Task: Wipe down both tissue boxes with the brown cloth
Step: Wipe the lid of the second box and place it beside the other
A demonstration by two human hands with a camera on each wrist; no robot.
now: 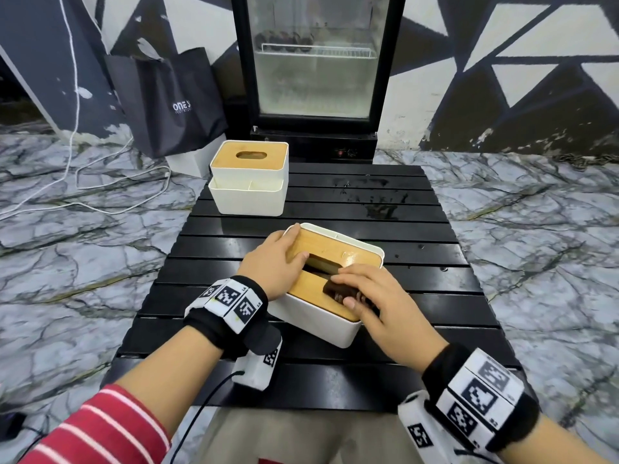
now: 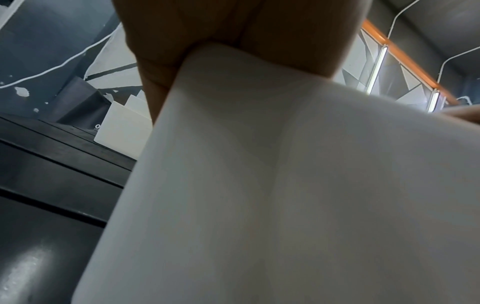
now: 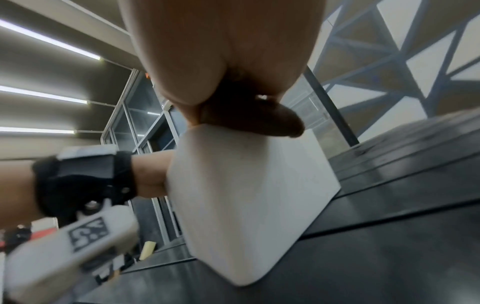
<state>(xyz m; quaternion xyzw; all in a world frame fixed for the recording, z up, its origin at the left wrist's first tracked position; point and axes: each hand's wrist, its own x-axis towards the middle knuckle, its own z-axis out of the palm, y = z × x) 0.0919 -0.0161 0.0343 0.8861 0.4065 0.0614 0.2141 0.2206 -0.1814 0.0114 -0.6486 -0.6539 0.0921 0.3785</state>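
The near tissue box [image 1: 321, 321], white with a wooden lid and a slot, sits askew in the middle of the black slatted table [image 1: 335, 380]. My left hand [image 1: 276, 261] lies flat on the lid's left part, thumb at the slot's edge. My right hand [image 1: 368, 298] holds the bunched brown cloth [image 1: 338, 291] against the lid's near right part, thumb and fingers curled round it. The left wrist view is filled by the box's white side [image 2: 285, 185] under my palm [image 2: 233, 24]. In the right wrist view the cloth [image 3: 259, 121] sits on the box's top corner [image 3: 246, 195]. The second tissue box [image 1: 249, 179] stands at the table's far left.
A glass-door fridge [image 1: 318, 61] stands just behind the table, a black bag [image 1: 167, 102] to its left. White cables [image 1: 77, 182] trail over the marble floor on the left. Wet smears [image 1: 378, 202] mark the slats at the far right of the table.
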